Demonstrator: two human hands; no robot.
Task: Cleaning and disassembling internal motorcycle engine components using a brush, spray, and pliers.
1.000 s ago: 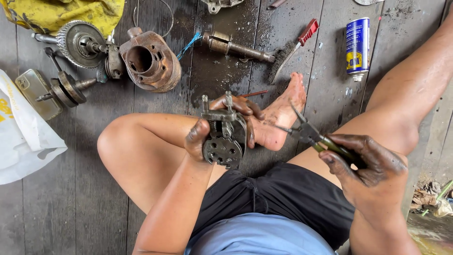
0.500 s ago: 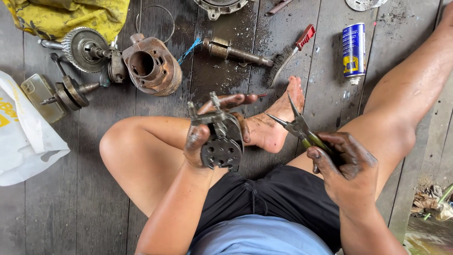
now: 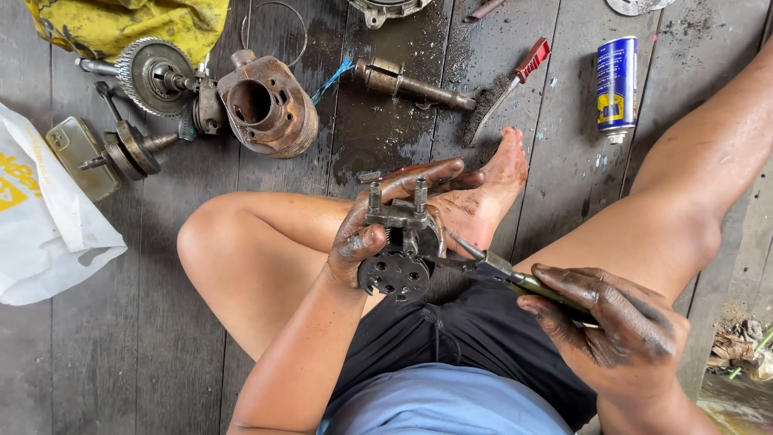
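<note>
1. Centrally, a dark metal assembly [image 3: 398, 254] with a round perforated disc at its lower end and two upright studs on top, held above the lap, between the bent knee and the bare foot [image 3: 483, 193].
2. Clasped by the greasy left hand [image 3: 366, 234]: thumb against the disc's side, fingers [image 3: 427, 173] stretched out behind the studs.
3. Touched on its right side by the tips of needle-nose pliers [image 3: 483, 266], angled in from the lower right.
4. Pliers' green handles clenched in the oil-blackened right hand [image 3: 612, 322], low over the black shorts [image 3: 451, 338].
5. Just beyond, dark wooden floor planks [image 3: 161, 338] stained with oil and grit.
6. Ahead of the foot, a wire brush with a red handle [image 3: 511, 84] and a short metal shaft [image 3: 411, 84], lying near each other.
7. Farther left, a rusty finned cylinder [image 3: 266, 109], open bore facing up, beside a toothed gear on a shaft [image 3: 153, 76] and a small crank piece [image 3: 133, 149].
8. At the far right, a blue and yellow spray can [image 3: 617, 84] lying flat, well apart from the hands.
9. Along the left edge, a white plastic bag [image 3: 48, 225]; at the top left, a yellow cloth [image 3: 137, 24].
</note>
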